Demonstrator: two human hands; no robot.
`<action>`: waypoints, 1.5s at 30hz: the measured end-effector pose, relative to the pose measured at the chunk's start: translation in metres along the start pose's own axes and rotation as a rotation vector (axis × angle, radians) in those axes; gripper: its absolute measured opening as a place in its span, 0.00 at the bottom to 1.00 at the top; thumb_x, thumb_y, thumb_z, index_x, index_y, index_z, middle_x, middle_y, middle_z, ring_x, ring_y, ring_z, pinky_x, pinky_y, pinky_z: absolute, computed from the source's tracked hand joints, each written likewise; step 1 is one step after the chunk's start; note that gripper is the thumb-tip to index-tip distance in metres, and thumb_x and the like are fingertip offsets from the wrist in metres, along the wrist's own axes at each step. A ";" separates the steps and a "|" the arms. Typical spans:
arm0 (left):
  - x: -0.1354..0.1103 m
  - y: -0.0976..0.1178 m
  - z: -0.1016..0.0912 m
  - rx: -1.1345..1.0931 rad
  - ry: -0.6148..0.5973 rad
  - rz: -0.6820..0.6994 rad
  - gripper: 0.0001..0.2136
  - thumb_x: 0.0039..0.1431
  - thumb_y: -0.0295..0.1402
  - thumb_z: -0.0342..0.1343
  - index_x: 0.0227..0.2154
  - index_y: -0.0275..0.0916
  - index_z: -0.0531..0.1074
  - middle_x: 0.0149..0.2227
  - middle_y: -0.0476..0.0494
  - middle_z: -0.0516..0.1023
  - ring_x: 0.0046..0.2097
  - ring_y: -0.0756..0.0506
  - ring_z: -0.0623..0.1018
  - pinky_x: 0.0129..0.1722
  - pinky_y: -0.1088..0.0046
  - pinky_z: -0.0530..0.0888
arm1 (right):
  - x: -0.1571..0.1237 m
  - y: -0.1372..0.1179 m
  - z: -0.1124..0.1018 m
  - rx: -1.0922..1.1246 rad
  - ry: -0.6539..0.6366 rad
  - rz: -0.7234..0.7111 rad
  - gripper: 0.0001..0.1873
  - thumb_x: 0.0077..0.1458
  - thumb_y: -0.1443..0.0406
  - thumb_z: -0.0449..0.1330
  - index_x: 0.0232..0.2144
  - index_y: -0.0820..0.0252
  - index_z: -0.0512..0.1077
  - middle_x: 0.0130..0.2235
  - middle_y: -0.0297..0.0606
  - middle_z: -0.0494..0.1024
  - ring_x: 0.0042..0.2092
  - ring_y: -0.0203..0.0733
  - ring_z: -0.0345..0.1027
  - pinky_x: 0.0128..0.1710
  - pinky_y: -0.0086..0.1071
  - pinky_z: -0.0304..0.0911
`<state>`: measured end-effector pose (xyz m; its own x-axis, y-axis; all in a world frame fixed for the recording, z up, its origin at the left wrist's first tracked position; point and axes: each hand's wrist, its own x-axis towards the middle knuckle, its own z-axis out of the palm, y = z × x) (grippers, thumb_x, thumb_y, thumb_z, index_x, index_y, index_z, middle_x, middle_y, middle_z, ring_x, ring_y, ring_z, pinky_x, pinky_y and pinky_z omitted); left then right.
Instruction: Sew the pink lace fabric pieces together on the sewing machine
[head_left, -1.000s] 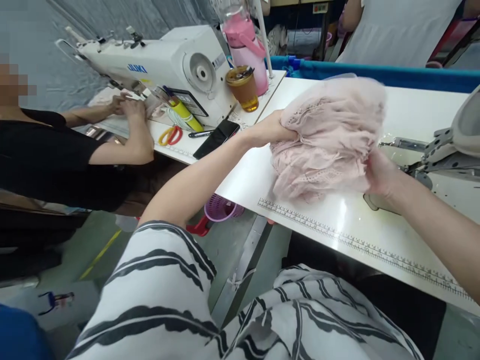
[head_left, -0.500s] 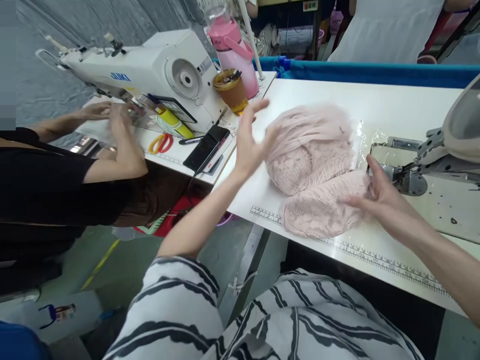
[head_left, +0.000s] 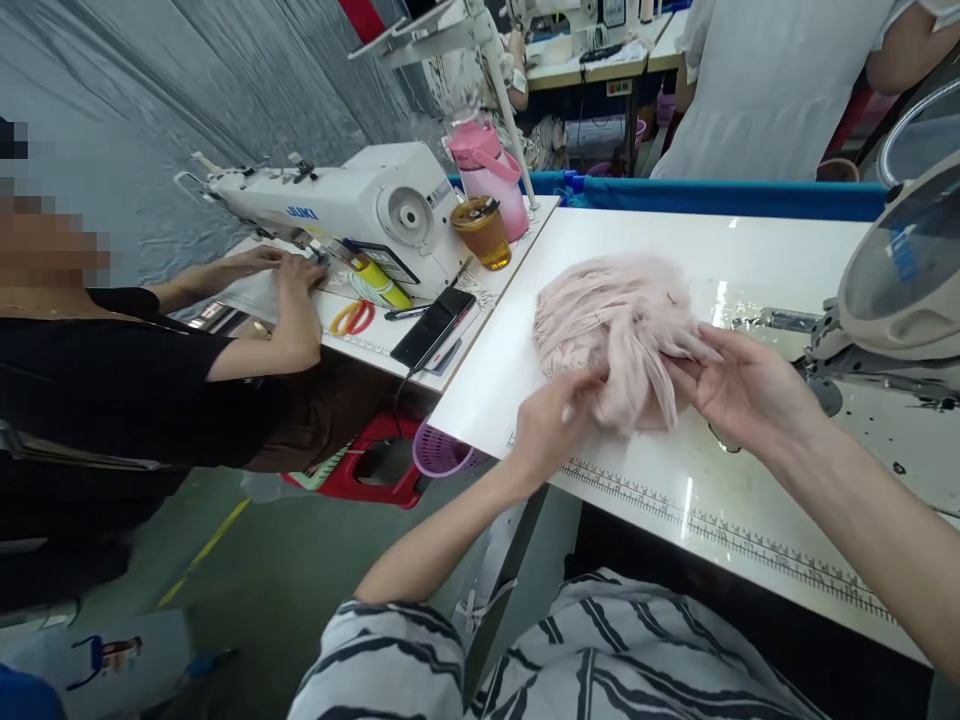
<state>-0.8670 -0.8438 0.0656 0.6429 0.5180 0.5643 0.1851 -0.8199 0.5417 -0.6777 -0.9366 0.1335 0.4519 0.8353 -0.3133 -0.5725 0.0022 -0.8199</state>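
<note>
A bundle of pale pink lace fabric lies on my white sewing table. My left hand grips its near edge with the fingers curled into the cloth. My right hand pinches a fold of the same fabric from the right side. Just right of my right hand stands the head of my sewing machine, its needle area partly hidden.
A printed ruler runs along the table's front edge. At the left a person in black works at a white sewing machine, with scissors, a phone, a pink bottle and a drink cup nearby. Another person in white stands behind.
Both hands let the bundle drop onto the table and opened, then closed on it again. The left hand came down from the bundle's far left to its near edge.
</note>
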 end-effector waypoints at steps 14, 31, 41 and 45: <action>0.046 0.010 0.003 0.477 -0.078 0.345 0.12 0.63 0.32 0.51 0.47 0.38 0.71 0.51 0.40 0.75 0.54 0.41 0.72 0.54 0.61 0.68 | 0.012 0.011 0.008 -0.333 0.013 -0.223 0.37 0.50 0.72 0.59 0.61 0.50 0.55 0.62 0.40 0.63 0.55 0.43 0.67 0.58 0.42 0.63; 0.106 -0.115 -0.005 0.050 -0.512 0.001 0.40 0.54 0.55 0.52 0.65 0.40 0.50 0.68 0.37 0.48 0.67 0.35 0.52 0.63 0.51 0.52 | 0.143 0.033 0.001 -1.438 -0.033 -0.639 0.28 0.61 0.46 0.46 0.58 0.49 0.65 0.59 0.34 0.68 0.61 0.49 0.56 0.60 0.52 0.49; 0.105 -0.124 -0.010 0.203 -0.615 0.122 0.42 0.52 0.59 0.48 0.65 0.39 0.50 0.66 0.34 0.53 0.63 0.27 0.58 0.58 0.43 0.56 | 0.106 0.034 0.006 -1.468 0.105 -0.576 0.28 0.64 0.49 0.43 0.59 0.54 0.63 0.62 0.36 0.64 0.63 0.47 0.53 0.61 0.49 0.49; 0.107 -0.092 -0.023 0.387 -0.566 0.084 0.41 0.53 0.61 0.47 0.65 0.42 0.50 0.67 0.37 0.50 0.63 0.26 0.58 0.58 0.42 0.58 | 0.059 0.031 -0.008 -1.457 0.051 -0.655 0.27 0.66 0.53 0.43 0.62 0.58 0.57 0.66 0.39 0.56 0.66 0.41 0.47 0.64 0.42 0.44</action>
<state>-0.8325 -0.7072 0.0906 0.9362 0.3283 0.1257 0.3021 -0.9343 0.1894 -0.6636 -0.8911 0.0858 0.3845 0.8828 0.2699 0.8191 -0.1914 -0.5408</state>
